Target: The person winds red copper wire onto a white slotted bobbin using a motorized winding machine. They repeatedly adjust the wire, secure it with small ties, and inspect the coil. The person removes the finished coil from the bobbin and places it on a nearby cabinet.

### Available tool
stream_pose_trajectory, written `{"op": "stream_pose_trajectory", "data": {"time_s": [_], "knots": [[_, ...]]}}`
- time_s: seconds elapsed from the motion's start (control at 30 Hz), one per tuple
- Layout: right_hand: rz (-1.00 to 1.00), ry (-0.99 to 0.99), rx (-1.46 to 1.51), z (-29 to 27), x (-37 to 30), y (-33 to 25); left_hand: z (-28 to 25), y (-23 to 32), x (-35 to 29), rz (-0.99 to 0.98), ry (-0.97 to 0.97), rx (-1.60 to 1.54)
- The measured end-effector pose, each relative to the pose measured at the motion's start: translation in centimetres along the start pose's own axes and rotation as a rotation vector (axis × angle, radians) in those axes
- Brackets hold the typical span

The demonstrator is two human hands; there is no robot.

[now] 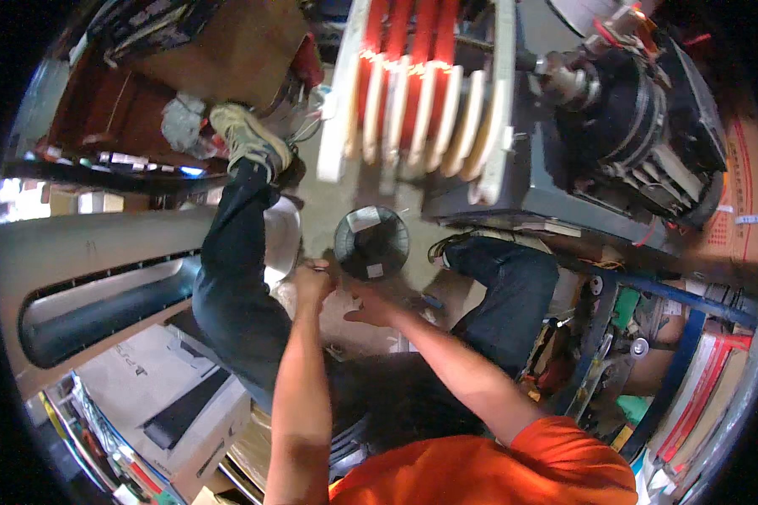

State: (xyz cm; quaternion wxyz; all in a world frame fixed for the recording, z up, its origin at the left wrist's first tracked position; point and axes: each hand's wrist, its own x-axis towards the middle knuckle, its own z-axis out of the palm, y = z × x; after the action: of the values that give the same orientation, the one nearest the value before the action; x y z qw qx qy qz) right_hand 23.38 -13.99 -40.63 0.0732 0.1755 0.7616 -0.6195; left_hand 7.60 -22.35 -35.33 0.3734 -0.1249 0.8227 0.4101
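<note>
My left hand is closed between my knees, its fingers pressed together near a small dark spot; what it holds, if anything, is too small to make out. Just to its right, my right hand reaches in with thumb and fingers apart, and nothing shows in it. Beyond both hands sits a dark round spool-like object with pale labels on its face. Farther away, a white slotted frame carries several bands of shiny red strands and rises close to the camera, blurred.
At the far right stands a grey machine housing with a dark round motor-like part. A cardboard box is beside it. On the left are a beige panel with a long slot and a printed box. Cluttered blue shelving borders my right leg.
</note>
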Motion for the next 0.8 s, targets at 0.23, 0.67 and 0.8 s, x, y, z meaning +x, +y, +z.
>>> {"op": "stream_pose_trajectory", "data": {"time_s": [0.23,0.67,0.8], "knots": [[0.198,0.017,-0.276,3.2,-4.2,6.9,7.4,-13.9,3.2,-0.037,-0.109,-0.209],[0.459,0.662,0.231,-12.0,0.7,15.9,15.6,-20.4,5.5,0.019,-0.007,0.098],[0.415,0.792,0.194,-11.7,3.2,12.2,15.3,-22.9,7.4,0.026,0.176,-0.133]]}}
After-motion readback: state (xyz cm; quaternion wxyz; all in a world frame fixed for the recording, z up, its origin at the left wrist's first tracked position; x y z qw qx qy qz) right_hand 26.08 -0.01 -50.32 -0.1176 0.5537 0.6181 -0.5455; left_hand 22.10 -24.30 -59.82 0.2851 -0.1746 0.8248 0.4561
